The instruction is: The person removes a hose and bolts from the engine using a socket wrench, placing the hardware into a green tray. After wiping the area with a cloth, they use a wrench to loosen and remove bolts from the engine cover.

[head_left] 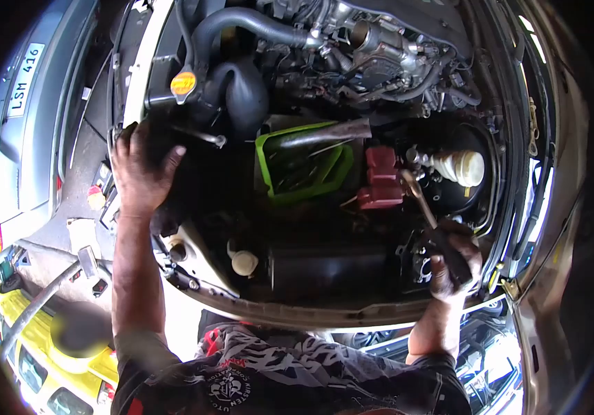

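My left hand (143,166) rests on the front edge of the engine bay, thumb spread from the fingers and nothing in its grip. Close to its thumb, a thin metal rod (203,135) with a knobbed end lies over the dark bay. My right hand (455,259) is wrapped round the black grip of a ratchet wrench (432,218). The wrench's metal head overlaps the edge of the red battery terminal covers (382,181). Beyond that head is the brake fluid reservoir (464,168), pale with a rounded top.
A green tray (264,166) holding dark tools sits mid-bay, a metal tube (321,135) across it. Engine hoses (242,31) and an orange-labelled radiator cap (183,84) lie beyond. Left stands another car (31,131); lower left, a person (79,328) beside a yellow vehicle.
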`<state>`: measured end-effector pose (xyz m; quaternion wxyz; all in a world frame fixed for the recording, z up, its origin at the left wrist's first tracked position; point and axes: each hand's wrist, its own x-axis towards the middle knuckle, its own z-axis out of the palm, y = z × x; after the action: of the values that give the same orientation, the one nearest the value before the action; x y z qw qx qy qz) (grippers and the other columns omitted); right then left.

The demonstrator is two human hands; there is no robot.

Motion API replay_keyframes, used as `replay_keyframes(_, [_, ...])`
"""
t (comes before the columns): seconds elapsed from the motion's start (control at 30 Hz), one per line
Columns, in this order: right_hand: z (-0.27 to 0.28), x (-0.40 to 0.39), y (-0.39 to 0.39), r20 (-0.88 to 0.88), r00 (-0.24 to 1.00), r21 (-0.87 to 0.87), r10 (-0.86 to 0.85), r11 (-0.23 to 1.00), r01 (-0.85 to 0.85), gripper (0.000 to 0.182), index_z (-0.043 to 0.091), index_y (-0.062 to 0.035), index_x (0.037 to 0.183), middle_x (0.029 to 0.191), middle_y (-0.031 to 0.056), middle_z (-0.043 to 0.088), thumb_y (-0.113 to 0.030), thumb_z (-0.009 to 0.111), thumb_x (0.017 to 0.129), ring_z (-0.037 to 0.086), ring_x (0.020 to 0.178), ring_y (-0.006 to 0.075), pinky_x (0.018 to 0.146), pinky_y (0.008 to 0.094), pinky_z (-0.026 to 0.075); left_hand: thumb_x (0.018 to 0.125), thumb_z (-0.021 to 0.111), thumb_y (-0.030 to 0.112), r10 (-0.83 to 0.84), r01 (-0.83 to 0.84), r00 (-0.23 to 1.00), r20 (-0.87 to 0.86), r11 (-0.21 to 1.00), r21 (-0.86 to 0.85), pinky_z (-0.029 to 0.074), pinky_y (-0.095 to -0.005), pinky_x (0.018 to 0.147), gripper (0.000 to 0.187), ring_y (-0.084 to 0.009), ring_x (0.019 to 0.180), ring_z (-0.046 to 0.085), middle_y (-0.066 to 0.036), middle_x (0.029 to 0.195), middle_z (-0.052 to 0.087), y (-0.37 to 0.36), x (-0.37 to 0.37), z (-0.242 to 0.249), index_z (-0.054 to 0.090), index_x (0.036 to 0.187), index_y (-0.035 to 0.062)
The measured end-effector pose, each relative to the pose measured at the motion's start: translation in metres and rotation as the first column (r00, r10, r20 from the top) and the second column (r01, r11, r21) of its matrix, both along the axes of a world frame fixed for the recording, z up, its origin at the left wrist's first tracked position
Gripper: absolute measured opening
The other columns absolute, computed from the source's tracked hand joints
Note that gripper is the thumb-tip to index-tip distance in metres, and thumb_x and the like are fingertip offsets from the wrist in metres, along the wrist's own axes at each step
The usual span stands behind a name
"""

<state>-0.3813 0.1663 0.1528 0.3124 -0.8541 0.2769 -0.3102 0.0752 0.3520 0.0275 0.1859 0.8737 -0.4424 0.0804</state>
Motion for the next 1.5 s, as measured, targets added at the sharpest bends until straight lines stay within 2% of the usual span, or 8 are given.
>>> replay_keyframes(0.07, [-0.002, 0.004, 0.006, 0.065, 0.998, 0.048, 0.005, 0.999, -0.008, 0.035, 0.059, -0.003, 0.112, 0.112, 0.0262, 0.065, -0.021, 0.077, 0.088, 0.072, 0.092, 0.0317, 0.076, 0.0353, 0.06, 0.084, 0.072, 0.052, 0.014, -0.017, 1.0, 0.014, 0.982, 0.188, 0.031, -0.0503, 0.114, 0.074, -0.0383, 0.136, 0.041, -0.021, 0.143, 0.047, 0.013, -0.003, -0.02, 0.051, 0.141, 0.0113])
replay_keyframes(0.3, [-0.006, 0.041, 0.017, -0.06, 0.946, 0.129, 0.318, 0.943, -0.308, 0.053, 0.057, -0.0043, 0.12, 0.113, 0.0192, 0.067, 0.008, 0.075, 0.072, 0.068, 0.101, 0.0392, 0.085, 0.046, 0.056, 0.087, 0.07, 0.046, 0.131, -0.109, 0.984, -0.117, 0.979, 0.174, 0.034, -0.0452, 0.113, 0.06, -0.0362, 0.133, 0.045, -0.018, 0.139, 0.053, 0.006, 0.001, -0.017, 0.058, 0.134, 0.0103])
replay_keyframes(0.43, [-0.02, 0.092, 0.018, -0.155, 0.926, 0.153, 0.344, 0.935, -0.321, 0.047, 0.061, -0.0054, 0.115, 0.108, 0.0143, 0.068, 0.007, 0.076, 0.072, 0.069, 0.098, 0.032, 0.084, 0.0387, 0.055, 0.083, 0.07, 0.05, 0.133, -0.095, 0.975, -0.176, 0.973, 0.21, 0.029, -0.0509, 0.116, 0.067, -0.0366, 0.139, 0.038, -0.016, 0.146, 0.046, 0.004, 0.002, -0.016, 0.054, 0.139, 0.016])
replay_keyframes(0.6, [-0.06, 0.14, 0.004, -0.338, 0.862, 0.267, 0.378, 0.917, -0.298, 0.037, 0.064, -0.0066, 0.11, 0.101, 0.012, 0.068, 0.005, 0.074, 0.076, 0.068, 0.096, 0.0286, 0.081, 0.036, 0.055, 0.082, 0.072, 0.05, -0.216, 0.244, 0.958, -0.187, 0.96, 0.139, 0.025, -0.0595, 0.115, 0.071, -0.0375, 0.145, 0.028, -0.015, 0.152, 0.038, 0.02, 0.014, -0.007, 0.05, 0.141, 0.0176])
replay_keyframes(0.77, [-0.087, 0.162, -0.006, -0.662, 0.635, 0.297, 0.397, 0.918, -0.264, 0.032, 0.064, -0.0078, 0.109, 0.107, 0.0122, 0.067, 0.002, 0.071, 0.079, 0.067, 0.097, 0.0311, 0.083, 0.0381, 0.054, 0.08, 0.073, 0.043, -0.427, 0.461, 0.885, -0.185, 0.861, 0.213, 0.022, -0.0605, 0.115, 0.065, -0.0344, 0.147, 0.028, -0.012, 0.152, 0.039, 0.03, 0.025, -0.007, 0.054, 0.137, 0.0187])
replay_keyframes(1.07, [-0.098, 0.192, -0.011, -0.844, 0.334, 0.292, 0.419, 0.883, -0.369, 0.031, 0.068, -0.007, 0.11, 0.105, 0.0164, 0.069, -0.018, 0.075, 0.082, 0.066, 0.1, 0.0371, 0.089, 0.0451, 0.052, 0.08, 0.072, 0.039, -0.322, 0.34, 0.926, -0.197, 0.938, 0.068, 0.032, -0.0519, 0.11, 0.045, -0.0314, 0.124, 0.053, -0.009, 0.122, 0.064, 0.025, 0.026, -0.012, 0.066, 0.118, 0.0154])
replay_keyframes(1.17, [-0.082, 0.237, -0.008, -0.839, -0.021, 0.544, 0.543, 0.839, -0.023, 0.04, 0.071, -0.0036, 0.103, 0.104, 0.0189, 0.07, -0.036, 0.076, 0.081, 0.067, 0.099, 0.0374, 0.089, 0.0461, 0.052, 0.08, 0.071, 0.04, -0.31, 0.335, 0.925, -0.217, 0.938, 0.088, 0.032, -0.0522, 0.109, 0.045, -0.0307, 0.123, 0.053, -0.008, 0.122, 0.064, 0.024, 0.027, -0.014, 0.067, 0.117, 0.0152])
replay_keyframes(1.5, [-0.189, 0.254, 0.002, -0.878, -0.28, 0.467, 0.388, 0.821, -0.327, 0.02, 0.077, -0.0105, 0.094, 0.101, 0.0135, 0.074, -0.015, 0.062, 0.082, 0.07, 0.095, 0.0346, 0.079, 0.0454, 0.055, 0.08, 0.071, 0.039, -0.313, 0.342, 0.92, -0.235, 0.935, 0.095, 0.032, -0.0526, 0.109, 0.044, -0.0326, 0.123, 0.052, -0.011, 0.12, 0.064, 0.024, 0.03, -0.008, 0.067, 0.114, 0.012])
